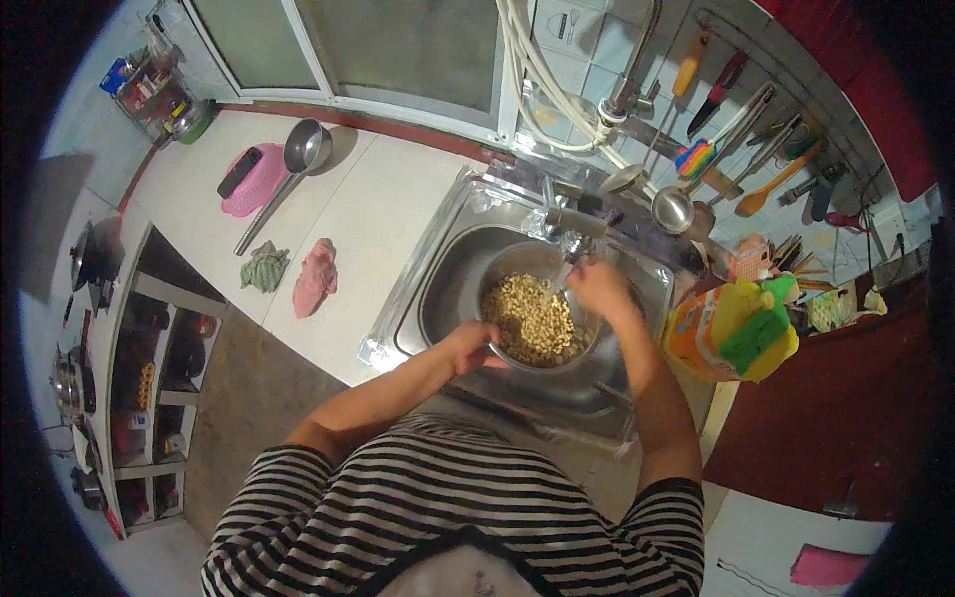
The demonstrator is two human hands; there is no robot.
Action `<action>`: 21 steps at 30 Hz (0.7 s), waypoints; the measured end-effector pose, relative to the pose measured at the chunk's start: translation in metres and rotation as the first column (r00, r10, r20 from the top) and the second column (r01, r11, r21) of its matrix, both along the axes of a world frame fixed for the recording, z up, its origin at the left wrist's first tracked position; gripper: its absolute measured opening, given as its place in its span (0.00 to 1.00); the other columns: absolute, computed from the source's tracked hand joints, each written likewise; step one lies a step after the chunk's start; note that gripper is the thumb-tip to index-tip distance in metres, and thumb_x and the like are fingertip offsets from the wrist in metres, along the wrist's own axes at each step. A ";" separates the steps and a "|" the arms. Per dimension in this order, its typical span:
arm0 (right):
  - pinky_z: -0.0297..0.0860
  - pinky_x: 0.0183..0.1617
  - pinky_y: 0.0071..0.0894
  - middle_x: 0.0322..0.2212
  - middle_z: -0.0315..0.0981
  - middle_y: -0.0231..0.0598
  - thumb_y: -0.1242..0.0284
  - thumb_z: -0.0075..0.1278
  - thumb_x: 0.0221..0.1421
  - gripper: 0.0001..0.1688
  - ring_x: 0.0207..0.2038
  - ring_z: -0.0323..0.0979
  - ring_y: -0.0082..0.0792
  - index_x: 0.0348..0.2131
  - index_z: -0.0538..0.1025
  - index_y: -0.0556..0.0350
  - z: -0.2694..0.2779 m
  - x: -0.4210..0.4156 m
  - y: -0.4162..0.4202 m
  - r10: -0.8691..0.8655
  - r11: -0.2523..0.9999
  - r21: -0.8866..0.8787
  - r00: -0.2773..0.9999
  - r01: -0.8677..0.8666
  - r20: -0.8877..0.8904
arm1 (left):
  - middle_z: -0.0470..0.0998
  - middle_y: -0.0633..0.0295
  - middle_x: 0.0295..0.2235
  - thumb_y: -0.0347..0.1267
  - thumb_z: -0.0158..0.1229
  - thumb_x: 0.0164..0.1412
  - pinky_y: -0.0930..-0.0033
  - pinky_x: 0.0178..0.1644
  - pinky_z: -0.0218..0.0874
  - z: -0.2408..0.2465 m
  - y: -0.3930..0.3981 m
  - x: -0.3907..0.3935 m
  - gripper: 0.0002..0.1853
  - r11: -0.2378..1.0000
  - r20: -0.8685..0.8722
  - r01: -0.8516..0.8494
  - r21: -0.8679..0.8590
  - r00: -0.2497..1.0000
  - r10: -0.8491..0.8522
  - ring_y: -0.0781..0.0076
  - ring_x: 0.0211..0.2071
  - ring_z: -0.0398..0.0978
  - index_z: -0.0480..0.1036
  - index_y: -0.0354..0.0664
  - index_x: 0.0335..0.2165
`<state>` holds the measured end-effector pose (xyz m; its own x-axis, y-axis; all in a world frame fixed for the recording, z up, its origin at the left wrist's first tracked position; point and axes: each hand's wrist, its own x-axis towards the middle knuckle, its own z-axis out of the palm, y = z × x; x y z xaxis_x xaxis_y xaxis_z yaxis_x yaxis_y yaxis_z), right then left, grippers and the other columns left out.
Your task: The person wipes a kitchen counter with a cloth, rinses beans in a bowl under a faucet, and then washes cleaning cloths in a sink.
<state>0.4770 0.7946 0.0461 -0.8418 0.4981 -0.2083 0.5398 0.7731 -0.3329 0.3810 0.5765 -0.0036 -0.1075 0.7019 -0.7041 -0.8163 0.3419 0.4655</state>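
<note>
A round metal bowl (489, 269) stands in the stainless steel sink (448, 257), slightly tilted. Pale yellow kernels or beans (533, 313) lie in it, too small to name surely. My left hand (474, 347) grips the bowl's near left rim, the thumb at the edge and fingers beneath. Over the far right rim is my right hand (599, 289), fingers curled, close below the faucet's spout (574, 245). What its fingers touch is hidden. A pale streak, seemingly water, falls from the spout into the bowl.
Left on the white counter (388, 194) lie a long-handled metal ladle (306, 149), a pink basket (257, 183), a green cloth (265, 267) and a pink cloth (315, 277). A large oil jug (731, 328) stands right of the sink. Utensils, including a wooden spoon (776, 183), hang on the wall.
</note>
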 end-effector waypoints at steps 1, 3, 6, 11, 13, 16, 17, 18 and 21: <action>0.62 0.43 0.42 0.36 0.67 0.53 0.52 0.40 0.45 0.32 0.39 0.66 0.51 0.41 0.65 0.60 -0.015 0.005 -0.013 0.022 0.986 -0.165 0.999 -0.030 -0.050 | 0.68 0.53 0.37 0.19 0.42 0.40 0.57 0.33 0.69 -0.001 0.002 0.003 0.23 1.000 -0.021 -0.013 0.024 1.000 0.014 0.57 0.34 0.70 0.60 0.33 0.41; 0.60 0.47 0.42 0.46 0.53 0.66 0.45 0.43 0.41 0.44 0.44 0.62 0.57 0.49 0.56 0.58 -0.040 0.014 -0.043 0.036 0.997 -0.076 0.980 -0.021 0.197 | 0.68 0.50 0.35 0.18 0.42 0.40 0.54 0.34 0.69 -0.002 0.007 0.010 0.21 0.996 -0.064 -0.039 0.079 0.997 0.044 0.55 0.32 0.71 0.60 0.30 0.39; 0.58 0.47 0.45 0.47 0.50 0.58 0.57 0.50 0.37 0.43 0.46 0.58 0.54 0.50 0.55 0.55 -0.056 0.011 -0.084 0.170 0.984 -0.077 0.979 -0.162 0.113 | 0.69 0.51 0.29 0.19 0.43 0.40 0.55 0.31 0.70 -0.007 0.009 0.016 0.12 1.000 -0.063 0.029 -0.007 0.998 -0.029 0.56 0.26 0.71 0.62 0.30 0.30; 0.61 0.39 0.39 0.34 0.63 0.44 0.71 0.49 0.35 0.19 0.35 0.64 0.41 0.32 0.70 0.57 -0.063 -0.007 -0.072 0.723 0.642 0.362 0.691 -0.676 0.009 | 0.69 0.57 0.26 0.21 0.43 0.40 0.58 0.27 0.68 -0.023 -0.006 0.027 0.05 0.956 -0.056 0.215 -0.198 0.972 -0.230 0.60 0.28 0.71 0.65 0.37 0.22; 0.61 0.37 0.33 0.26 0.64 0.40 0.71 0.45 0.38 0.09 0.32 0.64 0.37 0.24 0.73 0.55 -0.070 -0.011 -0.048 0.813 0.514 0.460 0.583 -0.724 0.008 | 0.69 0.56 0.30 0.20 0.43 0.39 0.61 0.25 0.67 -0.014 -0.011 0.027 0.14 0.981 0.013 0.144 -0.133 0.990 -0.144 0.60 0.28 0.70 0.65 0.35 0.31; 0.62 0.37 0.38 0.27 0.64 0.40 0.71 0.44 0.40 0.11 0.35 0.64 0.39 0.28 0.72 0.56 -0.088 0.013 -0.034 0.539 0.732 0.414 0.832 -0.541 0.133 | 0.69 0.54 0.27 0.20 0.43 0.36 0.62 0.29 0.70 -0.041 -0.017 0.017 0.19 1.000 0.007 -0.019 -0.018 1.000 0.019 0.59 0.24 0.70 0.63 0.31 0.35; 0.63 0.37 0.39 0.29 0.65 0.42 0.69 0.45 0.41 0.14 0.36 0.64 0.40 0.30 0.72 0.57 -0.096 0.021 -0.033 0.487 0.759 0.425 0.863 -0.494 0.134 | 0.69 0.54 0.27 0.19 0.43 0.36 0.60 0.29 0.70 -0.038 -0.015 0.013 0.19 1.000 -0.032 -0.020 -0.016 0.999 0.020 0.58 0.25 0.70 0.63 0.31 0.35; 0.62 0.39 0.40 0.33 0.62 0.46 0.69 0.46 0.40 0.19 0.38 0.63 0.44 0.35 0.69 0.57 -0.090 0.026 -0.040 0.373 0.881 0.253 0.916 -0.399 0.147 | 0.69 0.53 0.28 0.19 0.43 0.36 0.59 0.30 0.70 -0.024 -0.010 0.010 0.19 1.000 -0.062 -0.018 -0.014 0.998 0.017 0.58 0.27 0.70 0.63 0.30 0.35; 0.61 0.44 0.43 0.44 0.55 0.54 0.67 0.50 0.38 0.33 0.44 0.60 0.52 0.46 0.61 0.55 -0.050 0.033 -0.074 0.206 0.973 -0.130 0.968 -0.188 0.142 | 0.69 0.53 0.28 0.18 0.43 0.37 0.56 0.29 0.70 -0.023 -0.008 0.004 0.17 0.999 -0.069 -0.032 0.010 0.997 0.033 0.58 0.29 0.71 0.63 0.29 0.34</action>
<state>0.5095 0.7203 -0.0034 -0.8743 0.2905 -0.3889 0.4320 0.8310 -0.3504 0.3854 0.5689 -0.0263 -0.1788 0.7032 -0.6882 -0.7926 0.3115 0.5242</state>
